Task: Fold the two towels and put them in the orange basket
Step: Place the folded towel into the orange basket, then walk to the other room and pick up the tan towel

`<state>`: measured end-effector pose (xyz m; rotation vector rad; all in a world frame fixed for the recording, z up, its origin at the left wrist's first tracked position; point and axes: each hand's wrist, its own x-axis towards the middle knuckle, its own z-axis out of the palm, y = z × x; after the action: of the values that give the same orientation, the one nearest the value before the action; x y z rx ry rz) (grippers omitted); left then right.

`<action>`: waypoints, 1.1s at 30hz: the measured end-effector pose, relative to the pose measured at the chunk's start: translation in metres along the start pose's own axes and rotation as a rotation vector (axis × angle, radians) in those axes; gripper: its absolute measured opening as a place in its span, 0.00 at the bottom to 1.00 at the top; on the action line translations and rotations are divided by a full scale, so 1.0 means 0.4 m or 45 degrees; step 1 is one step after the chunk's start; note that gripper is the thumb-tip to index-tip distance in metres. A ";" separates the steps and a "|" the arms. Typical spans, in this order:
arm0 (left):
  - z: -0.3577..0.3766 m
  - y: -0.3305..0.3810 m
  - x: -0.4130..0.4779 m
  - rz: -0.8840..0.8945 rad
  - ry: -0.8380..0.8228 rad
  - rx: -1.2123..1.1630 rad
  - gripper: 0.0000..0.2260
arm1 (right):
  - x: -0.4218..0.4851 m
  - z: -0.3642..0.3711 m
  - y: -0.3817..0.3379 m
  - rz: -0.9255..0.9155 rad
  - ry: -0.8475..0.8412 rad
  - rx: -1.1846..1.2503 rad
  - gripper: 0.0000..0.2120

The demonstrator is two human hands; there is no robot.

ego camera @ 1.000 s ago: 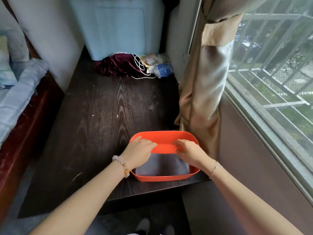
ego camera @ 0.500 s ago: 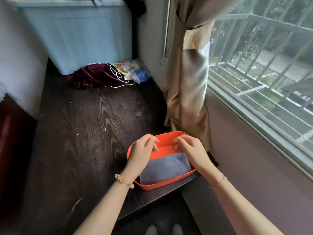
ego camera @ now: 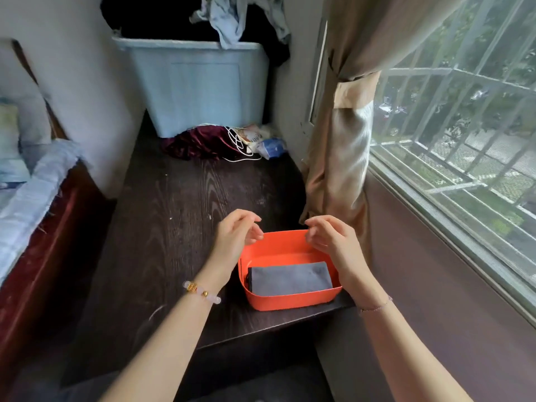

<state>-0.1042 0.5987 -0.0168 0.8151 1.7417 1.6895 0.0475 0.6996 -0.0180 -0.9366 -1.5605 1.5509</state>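
Note:
The orange basket [ego camera: 290, 301] stands at the near right corner of the dark wooden table [ego camera: 179, 216]. A folded grey towel [ego camera: 290, 278] lies flat inside it, with a dark edge of another cloth showing at its left side. My left hand [ego camera: 235, 236] hovers over the basket's far left rim, fingers loosely curled and holding nothing. My right hand [ego camera: 330, 239] hovers over the far right rim in the same loose way, also holding nothing.
A pale blue storage bin [ego camera: 200, 88] with clothes on top stands at the table's far end. In front of it lie a maroon cloth [ego camera: 197, 142], a white cable and packets. A tied beige curtain [ego camera: 342, 134] hangs right of the basket. A bed edge [ego camera: 34, 192] is left.
Both hands have lifted out of the basket and off the towel. They now hover above its far rim. The view has tilted up.

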 end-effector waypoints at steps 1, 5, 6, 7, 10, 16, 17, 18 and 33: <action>-0.006 0.008 -0.019 0.001 0.032 0.008 0.07 | -0.006 0.000 -0.001 -0.001 -0.015 0.033 0.09; -0.023 0.036 -0.119 0.010 0.200 0.000 0.07 | -0.063 -0.007 -0.007 0.000 -0.132 0.067 0.09; -0.022 0.040 -0.147 0.016 0.241 -0.009 0.07 | -0.082 -0.012 -0.011 -0.006 -0.158 0.063 0.09; -0.020 0.042 -0.174 0.021 0.277 -0.015 0.07 | -0.102 -0.017 -0.013 -0.013 -0.180 0.063 0.08; -0.012 0.039 -0.269 0.037 0.378 0.000 0.06 | -0.170 -0.030 -0.010 -0.019 -0.228 0.045 0.07; -0.044 0.022 -0.485 0.055 0.714 0.108 0.06 | -0.310 0.002 0.011 -0.050 -0.305 0.129 0.08; -0.058 0.019 -0.518 0.044 0.762 0.132 0.05 | -0.332 0.015 0.012 -0.047 -0.337 0.137 0.08; -0.074 0.016 -0.552 0.038 0.801 0.127 0.05 | -0.355 0.027 0.014 -0.043 -0.371 0.141 0.08; -0.293 0.044 -0.919 0.104 1.140 -0.056 0.09 | -0.633 0.237 -0.039 -0.128 -0.956 -0.064 0.14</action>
<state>0.0462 0.2434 0.0006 0.0666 2.2138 2.3460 0.0815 0.4313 -0.0039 -0.2795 -2.1131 1.9120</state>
